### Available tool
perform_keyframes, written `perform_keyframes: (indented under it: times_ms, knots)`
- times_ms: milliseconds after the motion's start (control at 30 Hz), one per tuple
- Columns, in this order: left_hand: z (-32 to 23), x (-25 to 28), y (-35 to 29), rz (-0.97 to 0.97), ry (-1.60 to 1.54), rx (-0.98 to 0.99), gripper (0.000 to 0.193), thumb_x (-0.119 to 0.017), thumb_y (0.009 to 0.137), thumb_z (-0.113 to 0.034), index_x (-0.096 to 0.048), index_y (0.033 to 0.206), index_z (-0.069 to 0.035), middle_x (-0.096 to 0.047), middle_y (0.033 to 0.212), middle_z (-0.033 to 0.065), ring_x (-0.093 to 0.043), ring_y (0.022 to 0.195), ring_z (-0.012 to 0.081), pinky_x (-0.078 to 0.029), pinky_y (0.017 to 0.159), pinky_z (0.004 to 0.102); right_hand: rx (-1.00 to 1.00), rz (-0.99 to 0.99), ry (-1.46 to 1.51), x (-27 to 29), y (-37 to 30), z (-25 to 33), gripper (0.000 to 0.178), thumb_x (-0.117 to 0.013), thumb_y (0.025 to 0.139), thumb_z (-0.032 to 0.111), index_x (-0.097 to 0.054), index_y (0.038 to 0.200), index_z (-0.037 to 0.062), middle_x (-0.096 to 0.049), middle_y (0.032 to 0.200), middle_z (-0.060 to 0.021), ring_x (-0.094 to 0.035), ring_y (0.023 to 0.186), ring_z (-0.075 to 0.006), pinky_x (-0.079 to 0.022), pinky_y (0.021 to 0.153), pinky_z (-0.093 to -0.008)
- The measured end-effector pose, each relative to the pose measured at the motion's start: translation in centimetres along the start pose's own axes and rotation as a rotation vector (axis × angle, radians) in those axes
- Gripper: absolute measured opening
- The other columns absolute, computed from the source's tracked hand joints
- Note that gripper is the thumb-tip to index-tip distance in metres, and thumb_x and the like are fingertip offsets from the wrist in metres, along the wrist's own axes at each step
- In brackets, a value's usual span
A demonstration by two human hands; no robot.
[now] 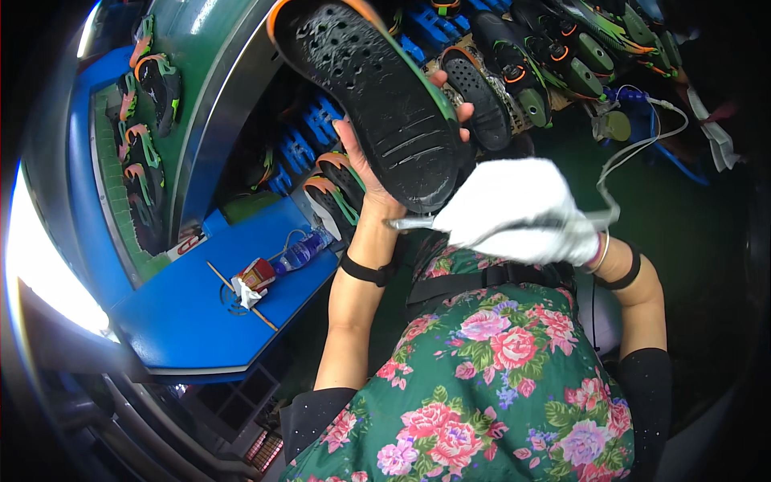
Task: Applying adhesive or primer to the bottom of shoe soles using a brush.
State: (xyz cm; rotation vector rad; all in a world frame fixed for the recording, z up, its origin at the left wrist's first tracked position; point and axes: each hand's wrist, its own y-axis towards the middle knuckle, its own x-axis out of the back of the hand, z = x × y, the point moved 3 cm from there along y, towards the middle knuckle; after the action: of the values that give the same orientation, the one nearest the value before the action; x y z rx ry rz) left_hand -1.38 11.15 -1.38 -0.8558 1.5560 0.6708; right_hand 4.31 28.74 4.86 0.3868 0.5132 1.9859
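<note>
My left hand (369,177) grips a large black shoe sole (385,104) with an orange and green rim, its fingers wrapped around the edges. The broad face of the sole is turned up, with small holes at the far end and grooves near the other. A white glove covers my right hand (522,213), which is closed around a slim corded tool (414,222) with a flat metal tip. That tip lies just below the near end of the sole; whether they touch I cannot tell. Motion slightly blurs the glove, and most of the handle is hidden in it.
Several black, green and orange shoes (514,72) crowd the far side, and more shoes ride on a green conveyor (148,177) at left. A blue ledge (185,321) holds a bottle (301,251) and a red box (255,275). The tool's pale cable (642,145) loops at right.
</note>
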Motion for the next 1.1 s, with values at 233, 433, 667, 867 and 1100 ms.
perform_keyframes:
  times_ms: [233, 433, 667, 867, 1100]
  knots:
    - [-0.8, 0.7, 0.0, -0.017, 0.008, 0.080, 0.116, -0.057, 0.083, -0.085, -0.030, 0.159, -0.003, -0.039, 0.157, 0.0227, -0.053, 0.125, 0.0502, -0.049, 0.102, 0.0626, 0.097, 0.107, -0.227, -0.8, -0.1, 0.1, 0.026, -0.077, 0.080, 0.004, -0.078, 0.106, 0.0080, -0.077, 0.106, -0.0086, -0.074, 0.092, -0.0263, -0.060, 0.077, -0.0364]
    - [-0.9, 0.2, -0.3, -0.009, 0.022, 0.228, 0.114, -0.057, 0.085, -0.081, -0.029, 0.159, 0.001, -0.040, 0.155, 0.0316, -0.060, 0.121, 0.0515, -0.054, 0.102, 0.0582, -0.067, 0.079, 0.019, 0.7, -0.4, -0.2, 0.026, -0.078, 0.081, 0.006, -0.078, 0.106, 0.0058, -0.078, 0.106, -0.0103, -0.074, 0.093, -0.0285, -0.059, 0.080, -0.0369]
    - [-2.3, 0.4, -0.7, -0.163, 0.308, 0.341, 0.096, -0.058, 0.091, -0.067, -0.033, 0.159, -0.003, -0.044, 0.153, 0.0320, -0.056, 0.127, 0.0549, -0.048, 0.108, 0.0626, 0.143, 0.175, -0.307, -2.0, -1.4, 0.7, 0.027, -0.078, 0.083, 0.006, -0.075, 0.109, 0.0029, -0.076, 0.107, -0.0129, -0.074, 0.094, -0.0288, -0.061, 0.078, -0.0372]
    - [-2.9, 0.9, -0.8, -0.305, 0.294, 0.302, 0.061, -0.063, 0.098, -0.039, -0.058, 0.140, 0.005, -0.065, 0.135, 0.0251, -0.068, 0.120, 0.0366, -0.052, 0.109, 0.0480, 0.060, 0.106, -0.194, -0.4, -0.8, 1.2, 0.029, -0.076, 0.083, 0.003, -0.077, 0.111, 0.0047, -0.077, 0.110, -0.0126, -0.074, 0.096, -0.0269, -0.060, 0.078, -0.0355]
    - [-3.0, 1.5, -0.2, -0.258, 0.397, 0.315, 0.081, -0.062, 0.093, -0.055, -0.045, 0.150, -0.001, -0.052, 0.145, 0.0298, -0.060, 0.126, 0.0458, -0.050, 0.108, 0.0556, 0.024, 0.143, -0.006, -1.4, -0.8, 0.9, 0.031, -0.077, 0.079, 0.002, -0.078, 0.110, 0.0051, -0.077, 0.112, -0.0114, -0.074, 0.097, -0.0285, -0.060, 0.082, -0.0368]
